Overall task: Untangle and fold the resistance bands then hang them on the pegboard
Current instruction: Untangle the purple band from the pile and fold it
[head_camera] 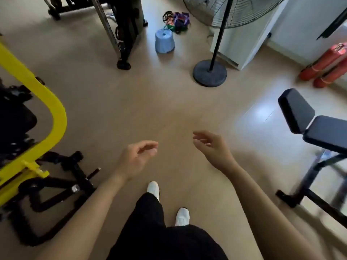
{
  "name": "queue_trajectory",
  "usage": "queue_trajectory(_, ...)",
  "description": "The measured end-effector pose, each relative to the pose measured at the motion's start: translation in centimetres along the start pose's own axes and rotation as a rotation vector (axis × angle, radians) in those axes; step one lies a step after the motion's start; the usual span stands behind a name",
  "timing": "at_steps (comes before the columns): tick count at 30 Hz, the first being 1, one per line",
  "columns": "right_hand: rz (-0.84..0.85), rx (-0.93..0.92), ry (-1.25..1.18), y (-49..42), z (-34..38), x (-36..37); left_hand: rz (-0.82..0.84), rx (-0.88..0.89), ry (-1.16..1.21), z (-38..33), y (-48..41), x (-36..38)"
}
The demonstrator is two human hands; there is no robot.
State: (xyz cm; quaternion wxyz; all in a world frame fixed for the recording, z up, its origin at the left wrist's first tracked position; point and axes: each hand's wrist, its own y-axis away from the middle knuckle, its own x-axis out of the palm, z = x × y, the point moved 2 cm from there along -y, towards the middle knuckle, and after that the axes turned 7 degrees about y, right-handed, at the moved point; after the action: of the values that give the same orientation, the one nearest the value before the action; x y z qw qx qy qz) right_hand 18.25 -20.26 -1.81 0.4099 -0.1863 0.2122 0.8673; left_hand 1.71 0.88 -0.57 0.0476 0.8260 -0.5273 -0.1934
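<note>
**No legible writing in view**

No text, label, brand, number or sign can be read anywhere in this view. The red cylinders (326, 68) lying on the floor at the right carry pale bands and some kind of marking near their tops, but it is too small and blurred to make out. The overturned blue stool (164, 40), the yellow frame (47, 102) and the padded bench (308, 121) show plain surfaces with no lettering. The heap of resistance bands (175, 21) far off on the floor is coloured but bears no print that can be told at this size.
</note>
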Motion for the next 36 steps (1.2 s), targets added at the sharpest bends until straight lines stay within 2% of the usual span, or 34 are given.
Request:
queue_trajectory(9,0.161,0.134,0.185,-11.2,0.5,3.2,0.044,-0.119,0.082,3.9,-10.5,-2.3)
queue_trajectory(16,0.227,0.198,0.278,-21.4,4.5,4.5,0.044,-0.143,-0.001,3.4,-22.2,-8.0)
queue_trajectory(26,0.212,0.261,0.141,-36.9,6.8,3.9,0.102,-0.158,-0.091,-1.5,-38.6,-12.8)
queue_trajectory(36,0.367,0.229,0.150,-55.8,8.1,3.6,-0.011,-0.210,-0.105,-5.2,-53.0,-17.1)
